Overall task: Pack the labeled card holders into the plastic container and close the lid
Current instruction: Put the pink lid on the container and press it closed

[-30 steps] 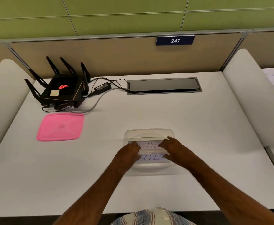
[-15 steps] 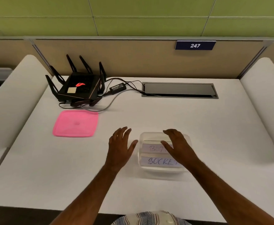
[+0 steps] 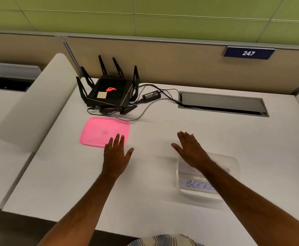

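- The pink lid (image 3: 104,131) lies flat on the desk (image 3: 162,201) toward its far left corner, just in front of the black router (image 3: 109,92) and its grey cable (image 3: 145,110). It touches nothing else that shows, though the cable runs close along its far edge.
- The left hand (image 3: 115,155) is stretched toward the lid, palm down, fingers straight and a little spread, thumb out to the side. It holds nothing. The fingertips overlap the lid's near right corner in the view; whether they touch it cannot be told.
- The step in hand looks to be fetching the lid. To do it well, the person would slide fingers under the near edge or pinch that corner, since a thin flat lid gives little to grip from above.
- Lifting it toward the near edge, away from the router, should keep it off the cable.
- The right hand (image 3: 189,150) hovers palm down, fingers straight and close together, thumb spread. It holds nothing and sits just beyond the container's far left corner.
- The clear plastic container (image 3: 233,162) stands near the desk's near right part, open-topped, partly hidden by the right forearm.
- Two card holders (image 3: 196,185) lie inside it, one behind the other. The nearer label reads "SOCKE", cut off by the arm; the farther label is too faint to read.
- The right hand would serve best steadying the container's wall while the lid is seated, corners matched first, then pressed round the rim.
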The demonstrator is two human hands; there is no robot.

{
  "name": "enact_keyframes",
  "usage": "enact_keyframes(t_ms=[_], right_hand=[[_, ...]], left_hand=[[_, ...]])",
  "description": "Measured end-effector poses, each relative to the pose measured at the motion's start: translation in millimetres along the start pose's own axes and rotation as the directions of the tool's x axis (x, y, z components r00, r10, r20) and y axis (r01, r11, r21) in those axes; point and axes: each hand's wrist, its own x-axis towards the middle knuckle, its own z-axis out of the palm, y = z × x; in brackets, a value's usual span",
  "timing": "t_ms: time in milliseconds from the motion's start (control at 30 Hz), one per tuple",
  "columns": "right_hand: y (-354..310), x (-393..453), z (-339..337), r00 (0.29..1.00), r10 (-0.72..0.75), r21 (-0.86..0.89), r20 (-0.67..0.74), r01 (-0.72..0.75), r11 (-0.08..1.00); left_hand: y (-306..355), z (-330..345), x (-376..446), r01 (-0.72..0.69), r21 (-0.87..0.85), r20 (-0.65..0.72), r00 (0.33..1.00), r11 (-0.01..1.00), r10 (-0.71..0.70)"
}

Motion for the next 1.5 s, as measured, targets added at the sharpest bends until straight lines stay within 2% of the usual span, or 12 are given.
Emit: enact_keyframes(t_ms=[533,633,767,900,1133,1367,1500], right_hand=[[-93.8,102.3,39.5,0.993,-0.006,0.071,0.115,-0.002,0.997],[-113.4,115.0,52.7,0.986,0.033,0.05,0.161,-0.042,0.998],[-137.8,128.5,69.3,0.962,0.109,0.141,0.252,-0.148,0.979],[-156.6,139.4,79.7,0.935,0.161,0.259,0.317,-0.249,0.933],[-172.7,155.3,83.8,0.904,0.169,0.473,0.393,-0.357,0.806],[-180.8,155.3,79.7,0.889,0.205,0.611,0.409,-0.434,0.662],[-181.5,148.8,81.1,0.881,0.235,0.626,0.411,-0.46,0.63]], left_hand=[[-107.0,-24.4,44.3,0.198,-0.008,0.001,0.98,0.98,-0.198],[-119.8,-26.8,53.3,0.25,-0.018,0.017,0.968,0.968,-0.249],[-134.6,-29.2,67.5,0.345,-0.056,0.053,0.938,0.937,-0.343],[-143.1,-30.7,83.6,0.421,-0.112,0.07,0.907,0.9,-0.416],[-144.5,-32.5,106.1,0.522,-0.299,0.11,0.851,0.799,-0.514],[-142.7,-33.0,105.6,0.548,-0.361,0.096,0.827,0.755,-0.554],[-143.3,-33.0,95.8,0.574,-0.441,0.101,0.796,0.69,-0.597]])
